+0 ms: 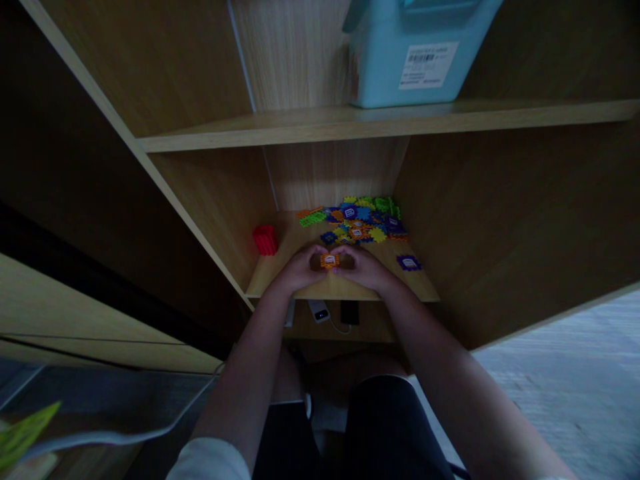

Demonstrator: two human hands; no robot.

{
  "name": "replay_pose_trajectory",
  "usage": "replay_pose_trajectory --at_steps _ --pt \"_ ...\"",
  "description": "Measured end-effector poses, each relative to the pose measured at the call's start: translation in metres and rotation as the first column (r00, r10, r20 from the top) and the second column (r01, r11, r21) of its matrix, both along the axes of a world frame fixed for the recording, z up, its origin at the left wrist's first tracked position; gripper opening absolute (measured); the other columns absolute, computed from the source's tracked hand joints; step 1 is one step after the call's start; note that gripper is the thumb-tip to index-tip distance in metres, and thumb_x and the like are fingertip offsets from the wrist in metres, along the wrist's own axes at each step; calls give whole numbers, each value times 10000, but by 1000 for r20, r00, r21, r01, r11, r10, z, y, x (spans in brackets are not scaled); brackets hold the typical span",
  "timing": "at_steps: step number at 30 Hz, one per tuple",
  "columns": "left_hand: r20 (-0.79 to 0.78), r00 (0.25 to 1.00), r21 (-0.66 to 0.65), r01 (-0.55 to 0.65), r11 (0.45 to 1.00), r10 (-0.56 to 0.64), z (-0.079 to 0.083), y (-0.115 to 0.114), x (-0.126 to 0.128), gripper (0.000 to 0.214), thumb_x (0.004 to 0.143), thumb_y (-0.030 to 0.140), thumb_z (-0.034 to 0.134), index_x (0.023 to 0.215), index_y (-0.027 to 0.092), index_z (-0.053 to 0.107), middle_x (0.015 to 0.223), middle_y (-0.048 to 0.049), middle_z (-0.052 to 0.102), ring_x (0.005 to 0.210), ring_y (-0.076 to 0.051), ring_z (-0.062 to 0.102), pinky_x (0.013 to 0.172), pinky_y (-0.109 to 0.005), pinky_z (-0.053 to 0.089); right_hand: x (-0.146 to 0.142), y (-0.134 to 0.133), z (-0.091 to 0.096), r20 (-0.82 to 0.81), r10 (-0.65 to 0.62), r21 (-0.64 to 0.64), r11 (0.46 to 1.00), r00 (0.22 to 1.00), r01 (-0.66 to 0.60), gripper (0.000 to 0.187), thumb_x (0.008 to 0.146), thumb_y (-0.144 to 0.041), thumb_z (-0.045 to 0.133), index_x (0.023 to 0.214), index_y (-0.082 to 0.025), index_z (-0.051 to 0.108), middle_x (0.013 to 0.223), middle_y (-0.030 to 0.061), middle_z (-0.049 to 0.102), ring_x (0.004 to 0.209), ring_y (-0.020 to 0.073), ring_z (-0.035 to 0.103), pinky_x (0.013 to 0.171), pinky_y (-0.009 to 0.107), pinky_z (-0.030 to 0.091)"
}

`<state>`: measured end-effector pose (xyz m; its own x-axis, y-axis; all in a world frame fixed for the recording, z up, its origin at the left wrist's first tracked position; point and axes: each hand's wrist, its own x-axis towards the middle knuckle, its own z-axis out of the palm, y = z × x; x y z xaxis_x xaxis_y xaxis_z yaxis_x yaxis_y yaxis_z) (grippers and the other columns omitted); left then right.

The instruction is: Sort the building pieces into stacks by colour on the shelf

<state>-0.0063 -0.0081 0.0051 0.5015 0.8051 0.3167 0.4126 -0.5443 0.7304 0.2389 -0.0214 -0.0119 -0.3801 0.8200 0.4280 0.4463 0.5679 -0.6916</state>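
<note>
An orange toothed plastic building piece with a pale mark on it is held between my two hands, just above the front part of the shelf. My left hand pinches its left side with thumb and fingers, and my right hand pinches the right side. Behind them lies a heap of toothed plastic pieces in blue, yellow, green and orange. A purple piece lies apart on the right. To the left stands a red ribbed block.
A light-blue plastic bin with a label stands on the shelf above. On the lower shelf are a white device with a small display, a black flat object and a cable. Wooden side walls border both sides.
</note>
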Motion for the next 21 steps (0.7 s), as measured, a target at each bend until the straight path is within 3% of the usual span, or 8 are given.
replay_pose_trajectory --at_steps 9,12,16,21 --pt "9 1000 2 -8 1000 8 -6 3 0 446 816 323 820 1230 248 673 1267 -62 741 1209 -283 693 1109 -474 529 -1 -2 2 11 -36 3 999 999 36 396 872 -312 827 1250 -302 711 1231 27 791 1155 262 732 1051 443 560" --pt "9 1000 9 -11 1000 11 -6 3 0 447 825 316 809 1243 245 668 1273 -67 739 1221 -281 690 1118 -476 527 -2 -1 0 -27 -63 19 998 998 63 314 939 -391 779 1230 -296 710 1218 39 790 1134 260 736 1045 446 568" --pt "-1 1000 -16 -24 1000 24 -5 3 0 473 800 283 822 1248 242 674 1292 -71 740 1232 -290 692 1138 -496 525 1 3 -2 -82 -228 100 967 970 236 162 1031 -417 656 1106 -289 720 1141 61 790 1098 274 733 1041 470 571" --pt "10 999 -3 -35 999 35 -8 5 0 483 797 271 831 1254 249 676 1307 -67 734 1250 -285 685 1158 -493 515 6 8 -5 -64 -386 172 904 920 391 107 1000 -266 630 1056 -270 722 1127 86 783 1128 302 719 1093 498 541"
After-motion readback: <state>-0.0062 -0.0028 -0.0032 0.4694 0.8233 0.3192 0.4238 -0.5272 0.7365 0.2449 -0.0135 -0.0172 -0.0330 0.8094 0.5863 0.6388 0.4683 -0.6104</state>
